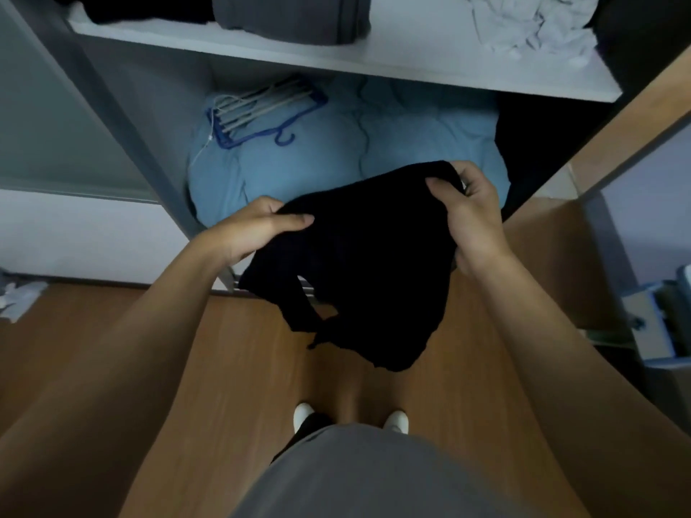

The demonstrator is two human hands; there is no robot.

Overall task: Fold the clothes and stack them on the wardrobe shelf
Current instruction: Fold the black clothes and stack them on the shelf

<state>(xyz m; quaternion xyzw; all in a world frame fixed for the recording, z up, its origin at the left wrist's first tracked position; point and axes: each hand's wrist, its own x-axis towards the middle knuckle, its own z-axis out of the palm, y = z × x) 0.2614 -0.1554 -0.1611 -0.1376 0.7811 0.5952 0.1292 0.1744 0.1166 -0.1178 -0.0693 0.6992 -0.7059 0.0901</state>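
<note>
Black garment (366,263) hanging between hands, left hand (258,228) and right hand (473,214) gripping its top edge

Left hand (258,226) and right hand (471,211) gripping black garment (359,256), possibly a top, before wardrobe shelf (392,57)

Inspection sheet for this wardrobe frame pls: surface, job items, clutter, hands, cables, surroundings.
Surface: white shelf, bare strip in the middle.
Job's things: black garment held in the air, hanging loosely; folded grey pile, black pile and crumpled white clothes on the shelf.
Clutter: blue hanger bundle on blue bedding in the compartment below.
Hands: left hand and right hand each grip the garment's upper edge.
Cables: thin white string by the hangers; otherwise nothing seen.
Surroundings: wooden floor, clothes heap on it far left.
</note>
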